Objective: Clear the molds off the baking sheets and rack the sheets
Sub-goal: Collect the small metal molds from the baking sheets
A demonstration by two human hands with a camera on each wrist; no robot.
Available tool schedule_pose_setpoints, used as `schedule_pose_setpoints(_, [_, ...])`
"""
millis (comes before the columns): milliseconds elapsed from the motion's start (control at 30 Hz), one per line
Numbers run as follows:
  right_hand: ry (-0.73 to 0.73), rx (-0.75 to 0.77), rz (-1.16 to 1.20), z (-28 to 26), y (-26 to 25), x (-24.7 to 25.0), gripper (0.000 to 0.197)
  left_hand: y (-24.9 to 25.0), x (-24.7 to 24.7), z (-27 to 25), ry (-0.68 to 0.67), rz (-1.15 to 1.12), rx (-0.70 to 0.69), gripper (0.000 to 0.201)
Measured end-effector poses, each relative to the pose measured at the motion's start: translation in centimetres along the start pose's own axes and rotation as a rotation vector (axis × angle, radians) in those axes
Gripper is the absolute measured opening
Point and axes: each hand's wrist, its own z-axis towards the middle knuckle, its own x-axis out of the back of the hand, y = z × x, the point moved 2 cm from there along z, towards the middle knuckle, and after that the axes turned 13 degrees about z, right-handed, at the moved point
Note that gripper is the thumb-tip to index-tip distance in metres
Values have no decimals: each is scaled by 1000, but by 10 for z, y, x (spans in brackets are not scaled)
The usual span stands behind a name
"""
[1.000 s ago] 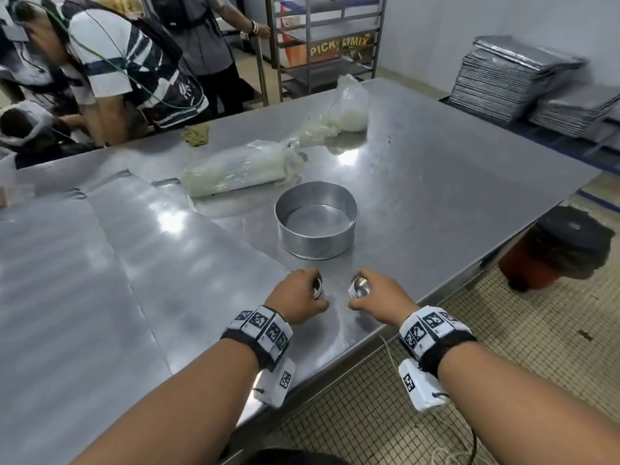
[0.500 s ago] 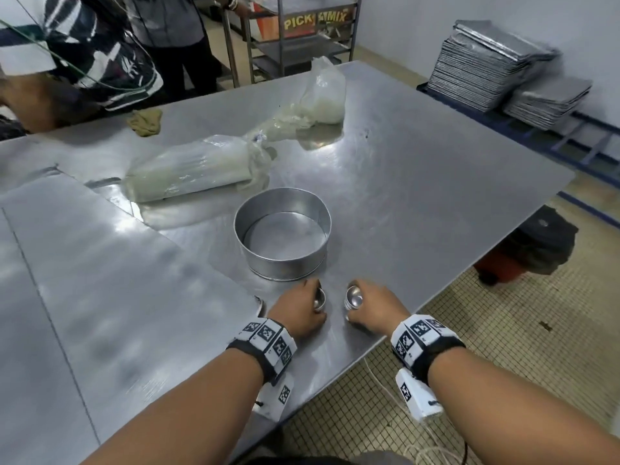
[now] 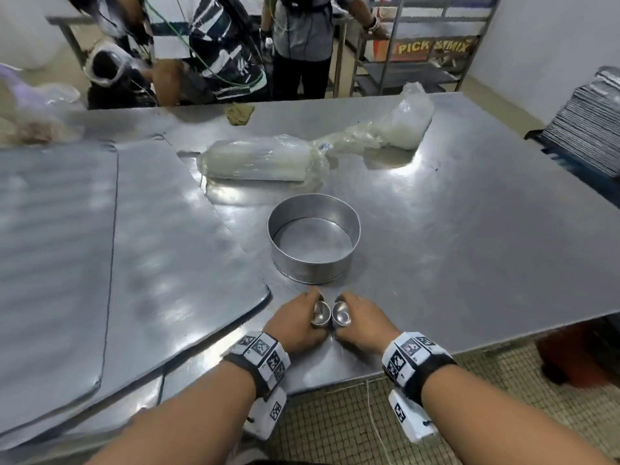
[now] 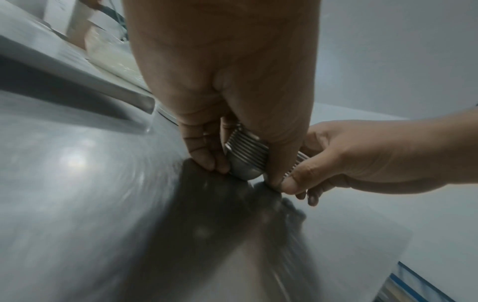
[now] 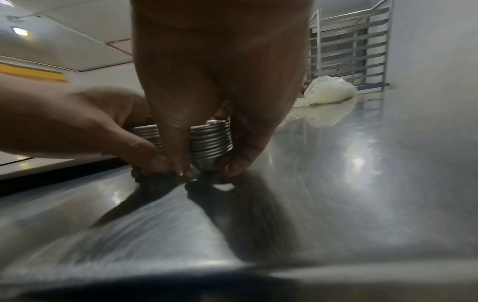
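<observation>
Each hand holds a nested stack of small shiny metal molds down on the steel table (image 3: 469, 246), near its front edge. My left hand (image 3: 298, 325) grips the left stack (image 3: 319, 314), whose ribbed rims show in the left wrist view as the left stack (image 4: 245, 157). My right hand (image 3: 364, 322) grips the right stack (image 3: 341, 313), seen close up as the right stack (image 5: 212, 141). The two stacks stand side by side, almost touching. Flat baking sheets (image 3: 127, 263) lie overlapping on the table's left half.
A round cake tin (image 3: 313, 238) stands just beyond the hands. Plastic-wrapped rolls (image 3: 261, 162) and a plastic bag (image 3: 407, 124) lie farther back, with a crumpled cloth (image 3: 239, 114). Two people stand behind the table. A metal rack (image 3: 422, 45) is behind, stacked trays (image 3: 590, 129) at right.
The two hands have drawn together, so the mold stacks now stand almost touching. The head view has swung left and tipped up, bringing the sheets and the people into view.
</observation>
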Motion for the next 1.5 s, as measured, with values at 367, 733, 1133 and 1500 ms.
schedule_pose_setpoints(367, [-112,175,-14,-29,33,7,53,38,-28,-46,123,-91,240,47])
schedule_pose_setpoints(733, [-105,204,98,-34,43,9,54,41,-33,-59,119,-134,263,56])
schedule_pose_setpoints(1133, [-235,95,26,1,55,91,62,-4,38,-72,-27,-100,305,114])
schedule_pose_setpoints(1500, [4,235,-148,55,-24,99,44,8,80,13,70,292,268,63])
